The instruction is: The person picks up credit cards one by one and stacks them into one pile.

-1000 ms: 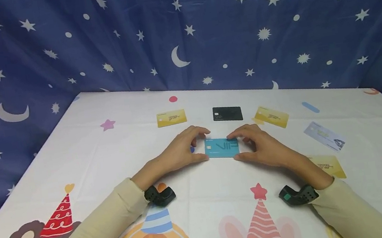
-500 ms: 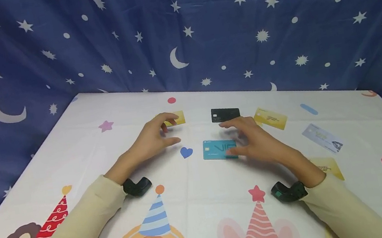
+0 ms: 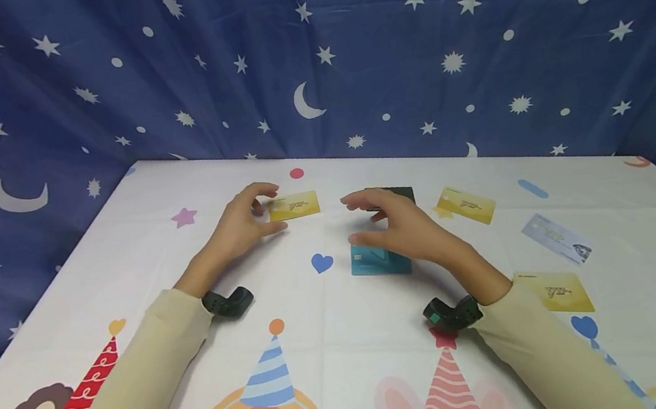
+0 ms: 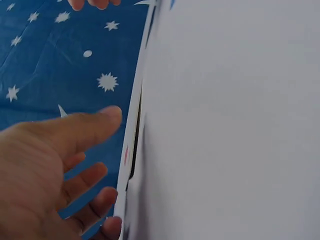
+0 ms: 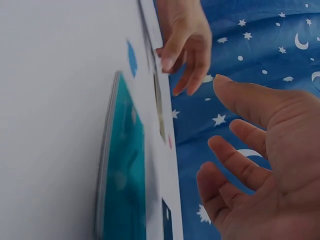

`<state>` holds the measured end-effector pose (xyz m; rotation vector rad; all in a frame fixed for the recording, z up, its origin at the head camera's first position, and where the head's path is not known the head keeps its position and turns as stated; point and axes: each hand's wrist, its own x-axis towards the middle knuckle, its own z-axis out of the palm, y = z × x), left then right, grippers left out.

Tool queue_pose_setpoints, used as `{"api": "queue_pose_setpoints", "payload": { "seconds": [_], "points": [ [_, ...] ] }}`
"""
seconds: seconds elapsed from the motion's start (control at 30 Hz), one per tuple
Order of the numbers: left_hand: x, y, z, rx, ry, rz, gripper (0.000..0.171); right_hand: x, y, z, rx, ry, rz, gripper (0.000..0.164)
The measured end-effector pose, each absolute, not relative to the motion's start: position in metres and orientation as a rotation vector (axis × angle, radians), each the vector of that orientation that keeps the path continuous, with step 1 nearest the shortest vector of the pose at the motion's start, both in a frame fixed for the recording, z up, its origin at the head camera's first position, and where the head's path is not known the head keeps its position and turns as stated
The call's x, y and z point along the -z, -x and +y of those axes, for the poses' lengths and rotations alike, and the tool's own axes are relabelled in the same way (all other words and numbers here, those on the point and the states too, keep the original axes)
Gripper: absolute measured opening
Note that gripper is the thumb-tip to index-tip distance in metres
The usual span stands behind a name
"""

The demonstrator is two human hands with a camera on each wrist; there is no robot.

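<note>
- On the surface (image 3: 340,330), a gold card (image 3: 296,206) lies near the left grip (image 3: 238,223), which is released, thumb and fingers parted.
- Over the teal card (image 3: 381,262) and a dark card (image 3: 402,191) (both partly hidden), the right grip (image 3: 397,219) hangs loose, holding nothing.
- Farther right: a second gold card (image 3: 466,205), a pale card (image 3: 557,238), a third gold card (image 3: 560,291).

Right hand (image 5: 290,165) is looming at lower right, fingers curving loosely; left hand (image 5: 187,37) is hanging in at top centre, yellowish card (image 5: 159,110) showing just below. Lower centre-left, a teal card (image 5: 122,170) is lying on the white tabletop (image 5: 50,125), a dark card (image 5: 166,220) peeking in at bottom centre.
</note>
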<state>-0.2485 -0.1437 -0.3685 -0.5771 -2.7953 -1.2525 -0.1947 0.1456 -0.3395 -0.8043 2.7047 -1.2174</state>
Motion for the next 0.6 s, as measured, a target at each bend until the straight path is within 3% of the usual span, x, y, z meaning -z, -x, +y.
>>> {"api": "queue_pose_setpoints", "payload": {
  "seconds": [0.6],
  "points": [
    [0.385,0.266,-0.148,1.279,0.479,-2.797,0.066,0.352,0.233,0.101,1.232,0.517,2.732,0.054]
  ]
}}
